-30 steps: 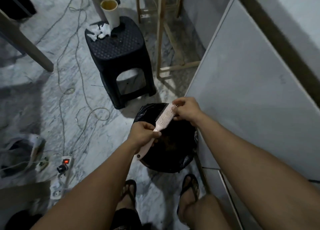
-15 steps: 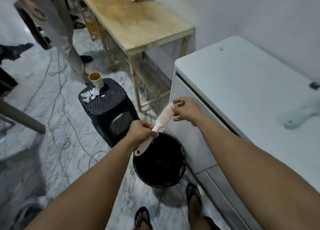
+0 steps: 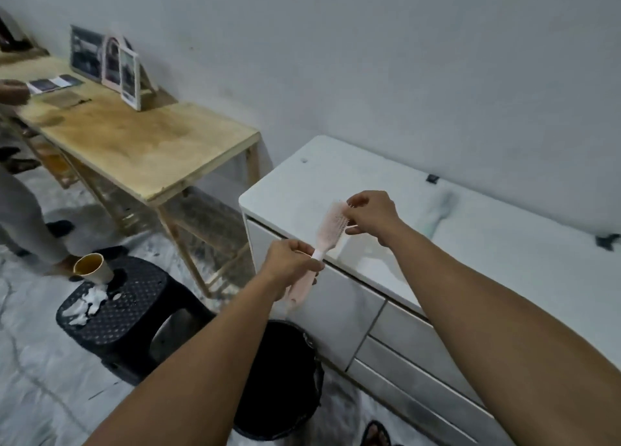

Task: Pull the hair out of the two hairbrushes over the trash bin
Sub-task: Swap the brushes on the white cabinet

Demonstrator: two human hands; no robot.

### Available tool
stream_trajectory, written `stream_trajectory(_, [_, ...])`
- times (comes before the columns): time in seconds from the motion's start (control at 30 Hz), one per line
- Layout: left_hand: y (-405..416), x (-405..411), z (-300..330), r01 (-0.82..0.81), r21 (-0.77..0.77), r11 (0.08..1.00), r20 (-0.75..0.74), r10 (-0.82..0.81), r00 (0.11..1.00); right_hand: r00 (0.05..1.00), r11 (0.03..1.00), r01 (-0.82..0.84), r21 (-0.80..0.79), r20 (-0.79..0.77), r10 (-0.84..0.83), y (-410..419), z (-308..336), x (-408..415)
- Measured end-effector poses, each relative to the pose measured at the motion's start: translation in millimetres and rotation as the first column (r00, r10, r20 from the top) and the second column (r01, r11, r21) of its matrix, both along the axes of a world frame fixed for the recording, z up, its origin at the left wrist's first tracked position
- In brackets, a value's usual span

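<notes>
Since the earlier frame the brush (image 3: 331, 228) has lifted off the bin (image 3: 279, 378), now bottom centre, up to frame centre against the cabinet (image 3: 386, 277). Left hand (image 3: 290, 260) grips the handle; right hand (image 3: 371, 215) pinches at the bristles, hair not discernible. Looks like brush one is near done; the second, a blurred teal one (image 3: 440, 212), lies untouched centre right.

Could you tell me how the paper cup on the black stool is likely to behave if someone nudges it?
The paper cup looks thin-walled and probably light, so a nudge would likely slide or tip it. It stands near the edge of the stool, so it might fall off. Its inside looks amber, perhaps liquid, which could spill; I cannot tell how full it is.
</notes>
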State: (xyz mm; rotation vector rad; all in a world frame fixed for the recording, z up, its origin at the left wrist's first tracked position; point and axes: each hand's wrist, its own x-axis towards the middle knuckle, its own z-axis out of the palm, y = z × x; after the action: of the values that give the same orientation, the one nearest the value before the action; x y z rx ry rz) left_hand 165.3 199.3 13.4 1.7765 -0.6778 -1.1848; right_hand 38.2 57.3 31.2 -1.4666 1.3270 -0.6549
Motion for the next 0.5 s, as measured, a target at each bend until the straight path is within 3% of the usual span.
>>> stream_trajectory(0.5, [-131.9, -164.9, 29.6, 0.276, -0.012, 0.961, 0.207, -0.268, 0.941, 0.935, 0.935, 0.347, -0.074, -0.046, -0.35, -93.5, 36.0, -177.7])
